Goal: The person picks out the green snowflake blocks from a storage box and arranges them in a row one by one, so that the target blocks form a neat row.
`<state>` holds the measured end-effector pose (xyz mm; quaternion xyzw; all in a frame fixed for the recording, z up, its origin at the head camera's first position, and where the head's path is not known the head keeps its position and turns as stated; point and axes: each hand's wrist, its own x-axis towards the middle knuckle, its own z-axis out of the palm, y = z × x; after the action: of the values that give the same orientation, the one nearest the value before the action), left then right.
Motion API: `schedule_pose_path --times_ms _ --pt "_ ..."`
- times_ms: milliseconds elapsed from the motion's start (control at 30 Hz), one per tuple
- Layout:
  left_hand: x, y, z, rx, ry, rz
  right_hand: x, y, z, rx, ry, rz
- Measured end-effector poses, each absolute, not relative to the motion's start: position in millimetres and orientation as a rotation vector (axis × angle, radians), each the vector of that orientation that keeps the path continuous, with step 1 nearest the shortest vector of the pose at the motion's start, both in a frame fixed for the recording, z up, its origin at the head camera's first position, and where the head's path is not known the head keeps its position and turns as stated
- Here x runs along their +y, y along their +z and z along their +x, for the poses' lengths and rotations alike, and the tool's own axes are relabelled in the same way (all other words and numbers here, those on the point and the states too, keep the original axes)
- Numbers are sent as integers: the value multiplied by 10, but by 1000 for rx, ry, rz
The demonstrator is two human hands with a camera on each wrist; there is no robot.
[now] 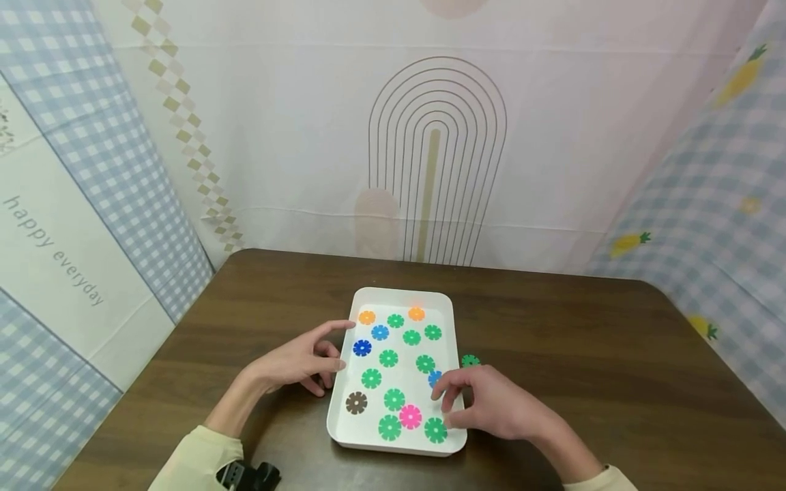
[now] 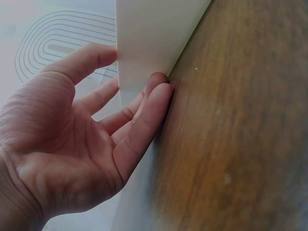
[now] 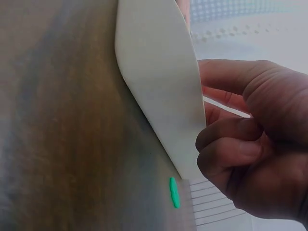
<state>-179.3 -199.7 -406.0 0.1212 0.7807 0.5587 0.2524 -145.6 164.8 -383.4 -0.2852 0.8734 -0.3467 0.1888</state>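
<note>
A white tray (image 1: 368, 429) on the brown table holds flat notched discs: several green (image 1: 388, 358), a pink one (image 1: 410, 417), a brown one (image 1: 356, 403), blue and orange ones. My left hand (image 1: 303, 358) rests at the tray's left side, thumb and fingertips touching its rim; in the left wrist view the hand (image 2: 91, 130) has loosely bent fingers against the tray wall (image 2: 149, 38). My right hand (image 1: 497, 402) hangs over the tray's right edge, thumb near a green disc (image 1: 436, 430); in the right wrist view some fingers of the hand (image 3: 255, 139) are curled, and whether it holds anything is hidden.
One green disc (image 1: 470, 360) lies on the table (image 1: 552, 327) just outside the tray's right edge, seen edge-on as a green piece (image 3: 174, 192) in the right wrist view. A patterned cloth (image 1: 295, 136) hangs behind the table. A black device (image 1: 248, 475) is at the left sleeve.
</note>
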Motion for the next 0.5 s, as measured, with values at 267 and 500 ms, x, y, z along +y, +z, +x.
schedule_pose_path --times_ms 267,500 --pt "-1998 -4055 -1787 2130 1507 312 1481 -3869 -1358 2497 -796 -730" --pt "-1992 -4051 -1796 2134 1503 312 1424 -3868 -1330 2546 -739 -711"
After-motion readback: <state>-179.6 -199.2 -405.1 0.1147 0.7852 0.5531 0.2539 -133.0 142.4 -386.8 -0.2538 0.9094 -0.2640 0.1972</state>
